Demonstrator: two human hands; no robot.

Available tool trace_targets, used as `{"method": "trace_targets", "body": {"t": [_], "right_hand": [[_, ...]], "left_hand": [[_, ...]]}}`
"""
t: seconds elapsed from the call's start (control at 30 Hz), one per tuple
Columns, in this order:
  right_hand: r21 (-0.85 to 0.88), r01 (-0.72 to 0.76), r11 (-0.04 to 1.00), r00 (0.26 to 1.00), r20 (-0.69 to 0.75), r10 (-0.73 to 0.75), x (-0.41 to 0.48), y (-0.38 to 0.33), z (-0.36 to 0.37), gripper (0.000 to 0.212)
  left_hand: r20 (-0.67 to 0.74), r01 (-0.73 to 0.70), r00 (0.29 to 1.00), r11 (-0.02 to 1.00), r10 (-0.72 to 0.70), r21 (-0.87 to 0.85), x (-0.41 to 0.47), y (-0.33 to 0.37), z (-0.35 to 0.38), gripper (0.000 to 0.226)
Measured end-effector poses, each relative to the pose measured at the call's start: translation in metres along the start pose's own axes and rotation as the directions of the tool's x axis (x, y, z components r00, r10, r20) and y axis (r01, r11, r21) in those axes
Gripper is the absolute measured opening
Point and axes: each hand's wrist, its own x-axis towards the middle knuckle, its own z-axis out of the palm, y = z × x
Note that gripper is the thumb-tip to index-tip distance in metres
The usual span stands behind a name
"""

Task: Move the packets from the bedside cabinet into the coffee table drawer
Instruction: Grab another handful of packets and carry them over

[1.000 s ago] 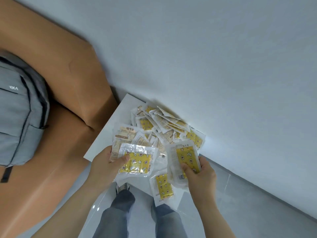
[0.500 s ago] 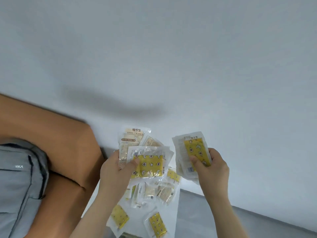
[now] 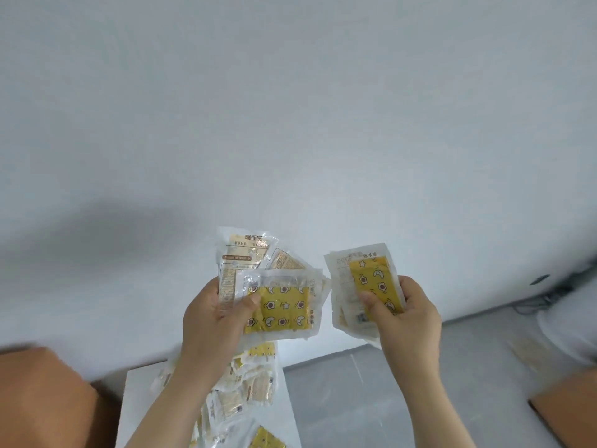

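Early going: pinching packets (image 3: 281,308) in left hand (image 3: 210,321), more in right hand (image 3: 407,318); leaving a heap (image 3: 255,383) on cabinet (image 3: 142,399); drawer unseen.

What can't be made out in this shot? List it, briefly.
Head view:
How many packets the left hand holds: the front yellow packet covers those behind.
Same for the stack in the right hand.
Pile on the cabinet: hidden by the left forearm, cut by the bottom edge.
Coffee table drawer: out of frame.
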Motion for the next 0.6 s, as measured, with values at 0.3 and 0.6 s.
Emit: {"method": "trace_targets", "body": {"t": [0.3,0.6], "right_hand": [[-0.084,0.015,0.996,0.942,-0.333,-0.043,-0.005,0.026,-0.189,0.014],[-0.186,-0.031,0.982,0.804,-0.588,-0.086,-0.029,0.075,-0.399,0.024]], "left_hand": [[0.286,-0.111,0.950,0.991,0.126,-0.068,-0.045,0.054,0.170,0.023],[0.532,-0.004,0.840,0.982,0.106,-0.190,-0.148,0.095,0.367,0.019]]}}
